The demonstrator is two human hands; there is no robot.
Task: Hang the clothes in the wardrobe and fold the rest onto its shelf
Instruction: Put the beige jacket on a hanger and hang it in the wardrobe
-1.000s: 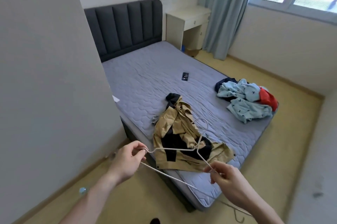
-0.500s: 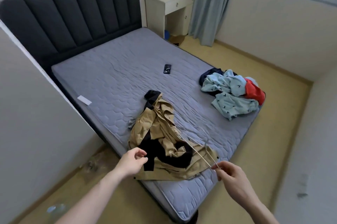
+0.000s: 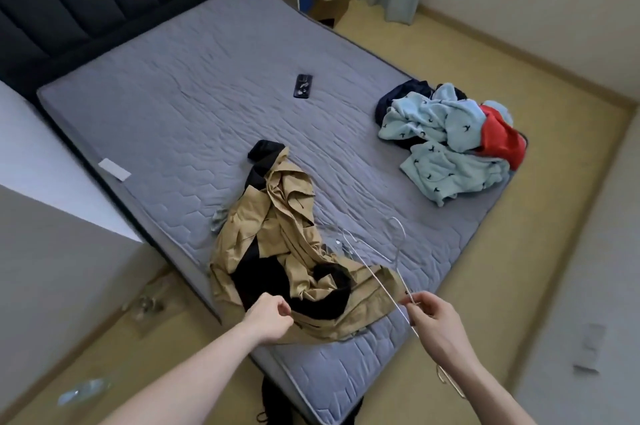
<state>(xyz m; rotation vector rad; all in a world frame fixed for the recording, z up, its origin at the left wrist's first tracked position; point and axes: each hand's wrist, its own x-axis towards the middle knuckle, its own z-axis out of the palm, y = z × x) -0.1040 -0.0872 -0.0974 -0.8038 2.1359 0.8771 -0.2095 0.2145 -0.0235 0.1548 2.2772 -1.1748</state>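
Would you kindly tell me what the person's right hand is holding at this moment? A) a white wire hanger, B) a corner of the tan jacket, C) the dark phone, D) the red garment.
A: the right hand pinches the white wire hanger by one end, its hook reaching out over the mattress beside the tan jacket.

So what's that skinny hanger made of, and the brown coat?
The hanger looks like thin metal wire with a pale, maybe coated finish: it is slim and keeps its bent hook shape. The brown coat looks like woven cloth, matte, perhaps cotton: it crumples into sharp folds. Its dark lining cannot be told.
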